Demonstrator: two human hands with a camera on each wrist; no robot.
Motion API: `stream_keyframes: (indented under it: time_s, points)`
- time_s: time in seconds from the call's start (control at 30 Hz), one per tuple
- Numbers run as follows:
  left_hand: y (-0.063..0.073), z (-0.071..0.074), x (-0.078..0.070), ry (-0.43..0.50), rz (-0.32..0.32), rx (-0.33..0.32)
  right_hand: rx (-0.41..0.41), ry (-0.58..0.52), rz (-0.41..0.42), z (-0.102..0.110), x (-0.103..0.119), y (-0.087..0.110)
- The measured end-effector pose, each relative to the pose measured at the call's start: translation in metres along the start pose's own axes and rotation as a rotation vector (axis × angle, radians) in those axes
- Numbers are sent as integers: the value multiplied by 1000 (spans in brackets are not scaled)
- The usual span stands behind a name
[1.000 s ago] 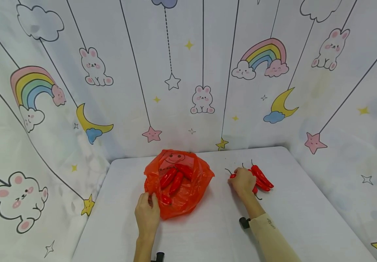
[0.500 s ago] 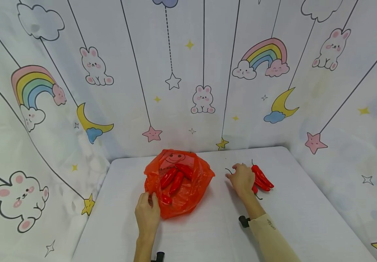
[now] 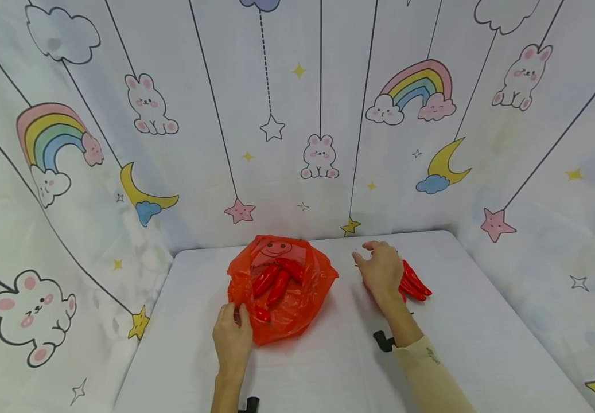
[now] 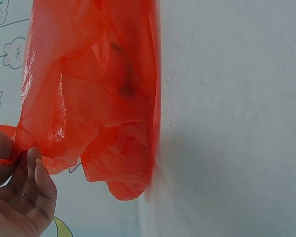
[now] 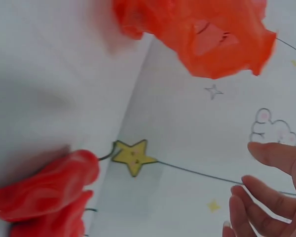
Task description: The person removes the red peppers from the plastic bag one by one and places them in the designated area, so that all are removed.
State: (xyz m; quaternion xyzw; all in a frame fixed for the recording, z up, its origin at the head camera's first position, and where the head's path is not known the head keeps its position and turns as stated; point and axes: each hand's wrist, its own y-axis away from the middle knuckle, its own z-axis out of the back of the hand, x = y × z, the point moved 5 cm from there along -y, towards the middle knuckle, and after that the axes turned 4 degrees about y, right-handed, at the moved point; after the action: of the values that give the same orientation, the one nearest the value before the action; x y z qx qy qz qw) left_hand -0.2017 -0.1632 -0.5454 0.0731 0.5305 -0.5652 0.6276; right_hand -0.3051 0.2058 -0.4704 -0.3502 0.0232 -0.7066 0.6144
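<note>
An orange-red plastic bag point(image 3: 310, 312) with a printed smiley lies with its mouth spread toward me, and several red chili peppers point(image 3: 278, 288) show inside. My left hand point(image 3: 232, 338) pinches the bag's near left edge between thumb and fingers, as the left wrist view also shows on the bag point(image 4: 89, 84). To the right, my right hand point(image 3: 384, 275) hovers over loose red chili peppers point(image 3: 417, 282) with fingers apart and nothing held. In the right wrist view these chili peppers point(image 5: 49, 185) lie below the hand point(image 5: 271, 202), which partly covers the pile in the head view.
The white table point(image 3: 323, 373) has its far edge against a white backdrop point(image 3: 276, 183) printed with rabbits, stars and rainbows. Side cloths stand to the left and right. A black wrist-camera mount point(image 3: 382, 341) is on the right forearm.
My right hand has lifted off the chili peppers and its fingers have spread, moving slightly up and away from me. The left hand and the bag have stayed where they were.
</note>
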Motion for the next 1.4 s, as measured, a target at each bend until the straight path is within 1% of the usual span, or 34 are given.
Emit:
stream_keyframes:
  time_s: [0.1,0.27,0.43,0.63,0.8,0.9,1.1,1.27,1.4]
  points:
    - [0,0,0,-7,9,3,-20,-32,2,10,9,1]
    - [0,0,-1,-6,9,5,-62,-74,29,27,26,5]
    - [0,0,-2,-4,-2,-2,-108,-123,86,43,46,9]
    - [-1,-3,-1,-5,-31,-23,-155,-174,192,50,62,13]
    - [-1,-3,-2,19,-83,-51,-169,-219,272,49,73,17]
    - [-1,-2,-2,37,-99,-54,-166,-251,313,45,79,21]
    - [-1,-2,-2,36,-79,-36,-130,-295,379,33,91,35]
    - [0,-1,-1,32,-70,-32,-83,-276,405,23,102,46]
    - [0,-1,-1,29,-75,-34,-56,-253,417,16,111,54]
